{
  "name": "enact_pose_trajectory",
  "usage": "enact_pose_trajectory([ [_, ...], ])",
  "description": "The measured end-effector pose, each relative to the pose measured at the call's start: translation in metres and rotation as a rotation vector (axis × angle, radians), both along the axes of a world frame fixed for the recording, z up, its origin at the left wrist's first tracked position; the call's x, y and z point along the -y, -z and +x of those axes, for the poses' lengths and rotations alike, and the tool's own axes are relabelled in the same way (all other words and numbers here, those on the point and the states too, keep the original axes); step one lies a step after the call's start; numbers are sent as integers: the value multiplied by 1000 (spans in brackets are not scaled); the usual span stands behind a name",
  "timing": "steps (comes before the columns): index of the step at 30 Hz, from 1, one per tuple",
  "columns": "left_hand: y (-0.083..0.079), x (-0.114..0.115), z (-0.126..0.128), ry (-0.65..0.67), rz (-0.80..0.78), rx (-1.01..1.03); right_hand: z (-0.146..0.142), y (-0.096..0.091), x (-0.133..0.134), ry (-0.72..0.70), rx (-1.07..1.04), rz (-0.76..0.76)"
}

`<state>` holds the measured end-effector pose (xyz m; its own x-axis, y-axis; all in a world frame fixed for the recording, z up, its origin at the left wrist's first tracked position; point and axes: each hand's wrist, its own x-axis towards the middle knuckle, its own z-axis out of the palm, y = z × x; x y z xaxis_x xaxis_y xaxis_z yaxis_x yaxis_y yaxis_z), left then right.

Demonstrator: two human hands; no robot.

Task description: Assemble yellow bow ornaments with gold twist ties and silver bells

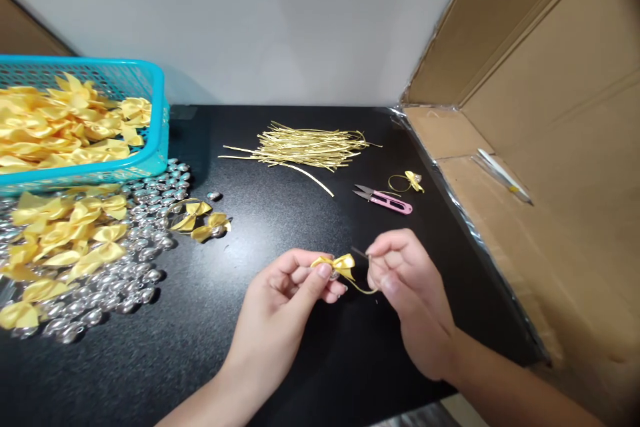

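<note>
Between thumb and fingers, my left hand (283, 303) pinches a yellow ribbon bow (341, 263) with a silver bead partly showing beneath it. A thin gold cord (363, 289) runs from the bow to my right hand (413, 300). The right fingers are closed on that cord, and a short dark end sticks out above them toward the bow. Both hands are a little above the black table, close together. Beyond the right hand lie pink thread snips (393, 203) with their blades pointing left, beside a bow with a looped gold cord (413, 181).
A turquoise basket (163, 120) full of yellow bows stands at the back left. Silver beads (145, 253) and loose bows (95, 233) spread before it. A bundle of gold cords (310, 147) lies at the back. Cardboard walls the right side, with a white-handled tool (503, 173) there.
</note>
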<state>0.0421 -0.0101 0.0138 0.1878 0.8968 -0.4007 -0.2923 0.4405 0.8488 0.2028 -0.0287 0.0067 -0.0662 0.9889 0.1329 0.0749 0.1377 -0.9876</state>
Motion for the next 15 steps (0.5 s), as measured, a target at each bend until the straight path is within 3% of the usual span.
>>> enact_pose_trajectory([
  [4, 3, 1, 0, 18, 43, -15, -1, -1, 4, -47, 163, 143],
  [8, 2, 1, 1, 1, 51, -30, -5, -5, 1, 58, 278, 273],
  [15, -2, 3, 3, -15, 57, -37, -10, -8, -1, 39, 312, 249],
])
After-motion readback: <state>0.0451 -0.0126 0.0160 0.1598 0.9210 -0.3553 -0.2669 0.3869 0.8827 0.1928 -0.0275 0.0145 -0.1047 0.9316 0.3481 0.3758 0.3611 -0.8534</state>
